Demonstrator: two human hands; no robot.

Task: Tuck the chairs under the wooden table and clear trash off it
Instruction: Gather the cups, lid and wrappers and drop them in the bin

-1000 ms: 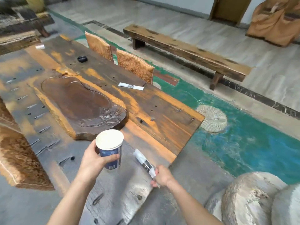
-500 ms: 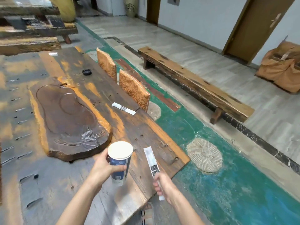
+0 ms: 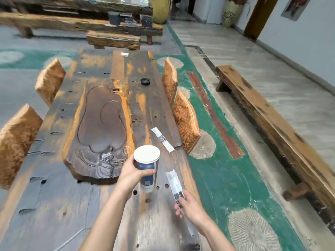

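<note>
The right hand [image 3: 190, 207] is pinching a white wrapper [image 3: 175, 183] above the wooden table [image 3: 54, 196]; at its ten o'clock the left hand [image 3: 132, 175] is gripping a paper cup [image 3: 147, 167]. A second wrapper [image 3: 162, 139] is lying at the cup's one o'clock.

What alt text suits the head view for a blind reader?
A person's left hand holds a paper cup and the right hand a long wrapper above a wooden table. Another wrapper and a black cap lie on it; four chair backs line its sides.

Wrapper [image 3: 162, 139] on table [image 3: 54, 196] before cap [image 3: 145, 81]; bench [image 3: 272, 115] right
</note>
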